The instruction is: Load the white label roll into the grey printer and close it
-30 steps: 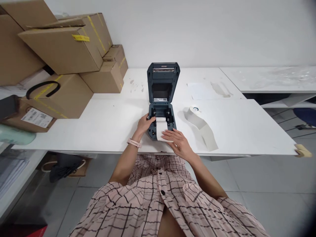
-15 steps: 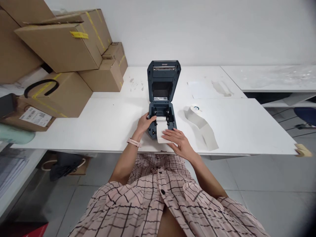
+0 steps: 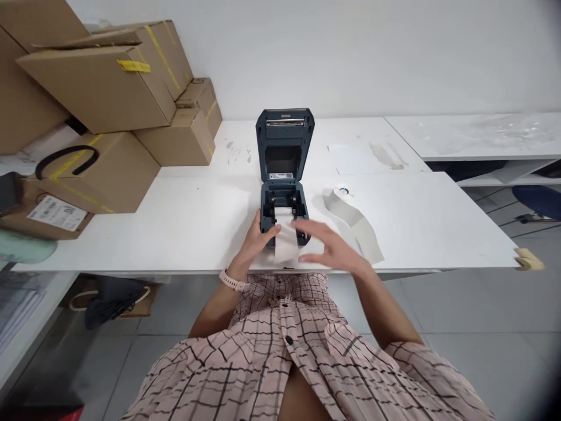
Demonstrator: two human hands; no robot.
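Observation:
A dark label printer point(image 3: 264, 222) stands on the white table with its lid point(image 3: 284, 135) raised. From its inside a strip of white label paper point(image 3: 286, 248) runs out over the front edge toward me. My left hand point(image 3: 256, 241) grips the printer's left side, its fingers along the outer wall and its thumb at the strip's left edge. My right hand point(image 3: 335, 248), slightly blurred, is open at the printer's right front, with thumb and fingers spread beside the strip. Whether its fingertips touch the paper, I cannot tell.
To the right lies a partly unrolled label roll point(image 3: 344, 196). Stacked cardboard boxes point(image 3: 105, 88) fill the table's left side, with a green cylinder point(image 3: 26, 245) near them. A sheet of paper point(image 3: 346, 159) lies behind the roll. The table's front edge point(image 3: 416, 270) is close to me.
My right hand has lifted off the paper strip and moved right, its fingers spreading. The left hand has slid toward me along the printer's side. More of the strip hangs over the front.

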